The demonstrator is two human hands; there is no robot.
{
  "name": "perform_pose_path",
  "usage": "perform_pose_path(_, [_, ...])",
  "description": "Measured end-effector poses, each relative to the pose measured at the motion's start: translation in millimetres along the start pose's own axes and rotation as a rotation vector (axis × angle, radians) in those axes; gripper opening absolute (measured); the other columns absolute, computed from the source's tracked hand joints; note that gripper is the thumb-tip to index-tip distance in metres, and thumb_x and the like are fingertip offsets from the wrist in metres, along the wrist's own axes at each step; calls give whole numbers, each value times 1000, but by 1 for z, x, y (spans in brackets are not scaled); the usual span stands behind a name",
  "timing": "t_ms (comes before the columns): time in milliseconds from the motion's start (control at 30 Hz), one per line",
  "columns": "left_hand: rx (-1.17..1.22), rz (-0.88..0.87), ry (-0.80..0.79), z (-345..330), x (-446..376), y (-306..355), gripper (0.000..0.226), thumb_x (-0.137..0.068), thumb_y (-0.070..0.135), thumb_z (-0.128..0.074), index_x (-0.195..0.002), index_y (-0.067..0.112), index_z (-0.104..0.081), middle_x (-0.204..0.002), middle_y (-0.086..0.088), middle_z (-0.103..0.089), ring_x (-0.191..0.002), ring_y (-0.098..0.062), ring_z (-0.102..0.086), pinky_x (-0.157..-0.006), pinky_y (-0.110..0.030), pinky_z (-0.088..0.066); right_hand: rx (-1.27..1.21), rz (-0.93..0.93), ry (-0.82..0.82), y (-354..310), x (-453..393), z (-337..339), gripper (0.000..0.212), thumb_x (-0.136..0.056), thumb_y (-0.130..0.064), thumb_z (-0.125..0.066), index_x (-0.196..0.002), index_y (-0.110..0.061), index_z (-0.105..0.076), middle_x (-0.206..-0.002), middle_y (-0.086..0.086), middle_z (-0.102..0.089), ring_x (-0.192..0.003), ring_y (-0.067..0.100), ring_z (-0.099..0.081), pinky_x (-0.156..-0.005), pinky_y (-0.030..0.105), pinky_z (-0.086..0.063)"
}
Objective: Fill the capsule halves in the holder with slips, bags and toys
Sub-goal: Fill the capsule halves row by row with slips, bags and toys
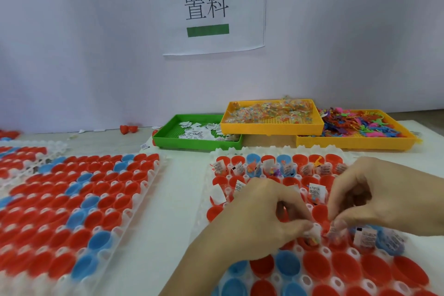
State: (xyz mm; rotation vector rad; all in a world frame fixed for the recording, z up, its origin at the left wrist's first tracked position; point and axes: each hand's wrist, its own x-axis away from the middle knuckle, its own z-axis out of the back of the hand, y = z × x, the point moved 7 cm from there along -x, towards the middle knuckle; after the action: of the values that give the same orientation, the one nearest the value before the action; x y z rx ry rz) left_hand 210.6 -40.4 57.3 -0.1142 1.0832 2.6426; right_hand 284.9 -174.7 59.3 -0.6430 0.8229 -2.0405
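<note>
A white holder (206,190) in front of me carries rows of red and blue capsule halves. Its far rows hold paper slips, small bags and toys; the near rows look bare. My left hand (259,218) pinches something small and white over a red half in the middle row. My right hand (379,197) meets it there, fingertips pinched on a small clear bag (335,230) at a red half (319,211). Two halves to the right hold printed slips (365,235).
A second holder (149,182) of red and blue halves lies at the left. Behind stand a green tray of slips (168,137), a yellow tray of small bags (271,128) and a yellow tray of coloured toys (355,144). A paper sign (209,7) hangs on the wall.
</note>
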Motion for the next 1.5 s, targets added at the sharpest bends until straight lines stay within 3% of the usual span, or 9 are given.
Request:
perform_pose_path(333, [70, -13, 85, 10, 0, -8, 13, -90, 28, -69, -96, 19, -77, -75, 9, -68, -66, -7, -58, -60, -17, -48, 6, 8, 84, 8, 2, 9, 55, -53, -84, -74, -93, -46, -76, -81, -6, -74, -67, 13, -69, -61, 22, -56])
perform_pose_path(467, [138, 54, 379, 49, 4, -34, 11, -91, 22, -66, -91, 23, -77, -78, 14, -70, -69, 1, -58, -63, -10, -43, 155, 21, 210, 0, 6, 19, 59, -58, -95, -55, -93, -51, -74, -81, -16, -74, -71, 7, -70, -59, 16, -55])
perform_pose_path(600, [136, 297, 731, 85, 22, -89, 15, -93, 21, -61, -98, 27, -74, -92, 17, -71, -93, -2, -62, -82, -24, -52, 217, -14, 529, 13, 11, 47, 55, -64, -96, -43, -93, -57, -70, -82, -27, -72, -71, -2, -69, -60, 14, -53])
perform_pose_path(700, [186, 413, 838, 92, 34, -121, 18, -97, 22, -56, -106, 26, -71, -105, 16, -68, -106, -6, -60, -86, -24, -48, 125, 18, 770, 34, 14, 67, 10, -85, -57, -61, -92, -58, -69, -84, -25, -72, -76, -2, -70, -70, 16, -53])
perform_pose_path(833, [401, 481, 847, 74, 36, -145, 21, -101, 23, -48, -113, 25, -66, -115, 9, -65, -110, -12, -60, -93, -29, -49, -13, -115, 944, 69, 11, 89, 37, -97, -5, -54, -94, -39, -68, -98, -12, -73, -96, 12, -69, -78, 26, -55])
perform_pose_path(967, [542, 473, 869, 68, 34, -148, 22, -104, 24, -45, -105, 26, -67, -112, 7, -68, -103, -15, -66, -93, -35, -54, -6, -244, 943, 79, -5, 97, 29, -99, -2, -49, -122, -12, -64, -119, 7, -68, -115, 24, -61, -97, 34, -42])
perform_pose_path(1233, [602, 446, 906, 70, 32, -151, 26, -105, 18, -41, -103, 19, -67, -110, 2, -69, -102, -18, -67, -87, -29, -53, 170, -436, 859, 98, -56, 112, 39, -97, 3, -46, -133, -2, -59, -138, 15, -58, -128, 31, -52, -107, 42, -41])
perform_pose_path(1400, [615, 444, 918, 70, 31, -152, 26, -105, 17, -41, -102, 17, -67, -108, 1, -69, -100, -19, -67, -83, -29, -54, 336, -520, 768, 110, -84, 122, 23, -96, -17, -62, -114, -5, -72, -116, 13, -70, -94, 24, -61, -80, 34, -51])
perform_pose_path(1500, [611, 454, 916, 70, 31, -153, 26, -105, 19, -41, -103, 17, -67, -109, 0, -68, -101, -20, -67, -84, -29, -54, 364, -645, 679, 113, -89, 130, 28, -91, -31, -70, -96, -4, -73, -92, 10, -69, -77, 20, -56, -58, 27, -41])
